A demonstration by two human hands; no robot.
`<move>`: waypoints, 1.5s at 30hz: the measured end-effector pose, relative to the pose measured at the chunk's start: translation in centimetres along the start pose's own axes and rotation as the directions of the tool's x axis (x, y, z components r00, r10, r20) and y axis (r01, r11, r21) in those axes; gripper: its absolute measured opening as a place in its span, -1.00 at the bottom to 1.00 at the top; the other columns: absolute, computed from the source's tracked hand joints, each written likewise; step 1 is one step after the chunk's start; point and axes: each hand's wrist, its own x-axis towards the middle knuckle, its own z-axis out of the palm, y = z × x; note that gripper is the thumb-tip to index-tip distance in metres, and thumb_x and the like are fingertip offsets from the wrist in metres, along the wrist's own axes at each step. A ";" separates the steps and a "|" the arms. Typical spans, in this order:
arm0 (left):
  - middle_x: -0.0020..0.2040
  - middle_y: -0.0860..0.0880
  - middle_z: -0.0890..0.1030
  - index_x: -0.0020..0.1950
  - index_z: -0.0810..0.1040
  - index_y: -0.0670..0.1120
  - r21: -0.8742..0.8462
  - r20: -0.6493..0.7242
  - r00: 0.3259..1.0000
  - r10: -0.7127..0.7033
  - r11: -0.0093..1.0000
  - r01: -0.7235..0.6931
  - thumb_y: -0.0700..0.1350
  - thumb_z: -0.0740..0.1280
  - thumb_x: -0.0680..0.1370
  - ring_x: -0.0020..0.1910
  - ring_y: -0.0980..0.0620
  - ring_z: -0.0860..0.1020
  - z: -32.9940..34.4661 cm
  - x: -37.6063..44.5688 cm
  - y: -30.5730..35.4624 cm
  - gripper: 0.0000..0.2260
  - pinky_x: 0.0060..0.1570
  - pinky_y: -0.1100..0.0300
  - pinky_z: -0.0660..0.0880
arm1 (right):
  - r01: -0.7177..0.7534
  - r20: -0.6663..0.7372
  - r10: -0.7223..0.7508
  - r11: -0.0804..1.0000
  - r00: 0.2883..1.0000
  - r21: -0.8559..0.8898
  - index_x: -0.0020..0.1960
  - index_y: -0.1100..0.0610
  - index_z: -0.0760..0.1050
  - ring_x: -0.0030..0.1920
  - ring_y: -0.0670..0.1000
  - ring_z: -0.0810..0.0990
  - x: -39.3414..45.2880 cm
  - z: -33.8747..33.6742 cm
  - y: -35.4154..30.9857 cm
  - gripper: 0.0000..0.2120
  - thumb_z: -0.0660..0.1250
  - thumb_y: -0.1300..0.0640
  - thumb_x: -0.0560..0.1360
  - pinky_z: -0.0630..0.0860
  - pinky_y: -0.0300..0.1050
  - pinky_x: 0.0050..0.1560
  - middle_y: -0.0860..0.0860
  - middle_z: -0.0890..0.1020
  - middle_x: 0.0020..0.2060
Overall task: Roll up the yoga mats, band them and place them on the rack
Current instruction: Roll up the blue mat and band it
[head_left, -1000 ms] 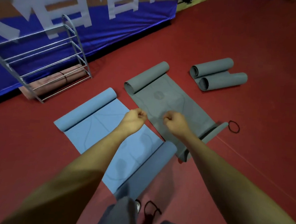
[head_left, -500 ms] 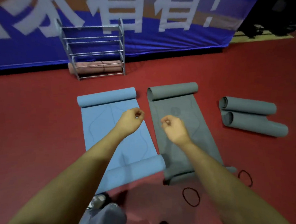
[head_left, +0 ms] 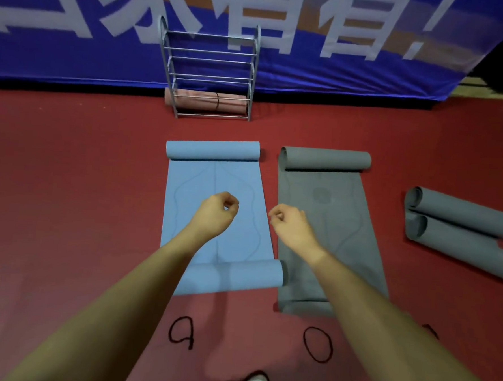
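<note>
The flat light-blue foam yoga mat (head_left: 213, 211) lies centre floor, curled at both ends. The left hand (head_left: 213, 214) and right hand (head_left: 290, 226) hover fisted, empty. Judged soft, light; grasp the near curl.

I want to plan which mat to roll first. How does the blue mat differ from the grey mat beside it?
The blue mat is light blue; the grey mat is dark grey. The blue mat lies on the left and the grey mat on the right, with a strip of red floor between them. The blue mat's near end curls into a fuller roll than the grey mat's. Both lie mostly flat with both ends curled.
</note>
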 end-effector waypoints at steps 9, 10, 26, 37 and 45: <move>0.07 -0.02 0.60 0.11 0.56 -0.11 0.085 0.061 0.997 -0.054 0.995 0.049 -0.14 0.21 0.59 0.03 0.01 0.54 3.9 -0.7 -8.8 -0.82 -0.02 0.19 0.47 | 0.015 0.047 -0.011 0.995 0.999 -0.094 -0.05 0.10 0.56 -0.17 0.09 0.54 1.0 8.5 4.2 -0.83 0.20 0.21 0.47 0.54 -0.02 -0.10 0.03 0.61 -0.23; 0.07 -0.03 0.60 0.12 0.55 -0.12 0.088 0.059 0.996 -0.068 0.994 0.063 -0.13 0.21 0.59 0.05 -0.02 0.55 4.7 -0.5 -9.8 -0.82 0.01 0.17 0.48 | 0.006 0.060 0.000 0.995 0.998 -0.102 -0.04 0.09 0.55 -0.17 0.09 0.54 1.2 9.6 5.0 -0.83 0.20 0.21 0.47 0.54 -0.02 -0.10 0.01 0.58 -0.25; 0.28 -0.10 0.48 0.33 0.44 -0.12 0.219 0.085 0.973 -0.213 0.957 0.191 -0.18 0.15 0.61 0.17 -0.07 0.49 27.7 6.3 -35.2 -0.71 0.14 0.12 0.41 | 0.028 0.265 0.042 0.967 0.963 -0.252 0.08 0.13 0.52 0.05 0.09 0.56 8.8 32.5 29.8 -0.80 0.18 0.19 0.52 0.50 -0.05 0.07 0.03 0.61 0.00; 0.48 -0.05 0.26 0.42 0.30 -0.09 0.452 -0.027 0.998 -0.058 0.890 0.064 -0.12 0.29 0.54 0.42 -0.06 0.24 39.1 13.1 -52.1 -0.54 0.34 0.03 0.18 | 0.329 0.332 -0.168 0.789 0.928 -0.519 0.53 0.22 -0.03 0.53 0.11 0.03 16.2 48.4 41.2 -0.15 0.38 0.02 0.45 0.01 -0.04 0.48 0.14 0.00 0.54; 0.41 -0.10 0.25 0.53 0.02 -0.12 0.710 -0.063 0.998 0.003 0.703 0.043 0.06 0.35 0.48 0.31 -0.17 0.28 41.9 10.6 -55.6 -0.24 0.26 0.01 0.22 | 0.377 0.286 -0.245 0.647 0.926 -0.663 0.53 0.27 -0.12 0.32 0.18 0.27 12.3 51.6 43.6 0.14 0.45 -0.27 0.30 0.17 0.03 0.32 0.17 0.25 0.36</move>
